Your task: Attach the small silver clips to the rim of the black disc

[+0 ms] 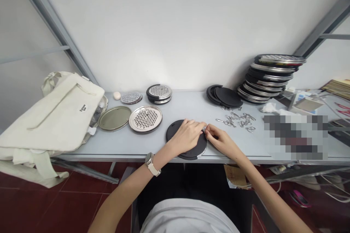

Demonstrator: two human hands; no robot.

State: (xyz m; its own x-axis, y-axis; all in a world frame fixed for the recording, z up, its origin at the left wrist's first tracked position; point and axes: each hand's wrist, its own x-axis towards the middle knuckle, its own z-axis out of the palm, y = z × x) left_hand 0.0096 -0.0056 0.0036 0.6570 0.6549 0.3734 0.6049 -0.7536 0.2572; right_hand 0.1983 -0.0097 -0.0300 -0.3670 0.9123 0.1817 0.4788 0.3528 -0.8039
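Observation:
My left hand (189, 134) lies arched over a black round disc (194, 150) with a metal rim at the table's front edge. Its fingers are bent and reach to the disc's right side, gripping it there. Close against those fingertips, my right hand (218, 139) pinches with thumb and forefinger at the rim; what sits in the pinch is too small to make out. To the right of the hands lies a loose pile of small wire clips (234, 118). Left of the disc is a round metal grater plate (146, 119), holes facing up.
A plain round metal lid (115, 118), a perforated plate (131, 97) and a small stack of graters (159, 93) stand left. Black round covers (229, 97) and a tall leaning grater stack (269, 78) are back right. A white bag (62, 113) hangs over the left edge.

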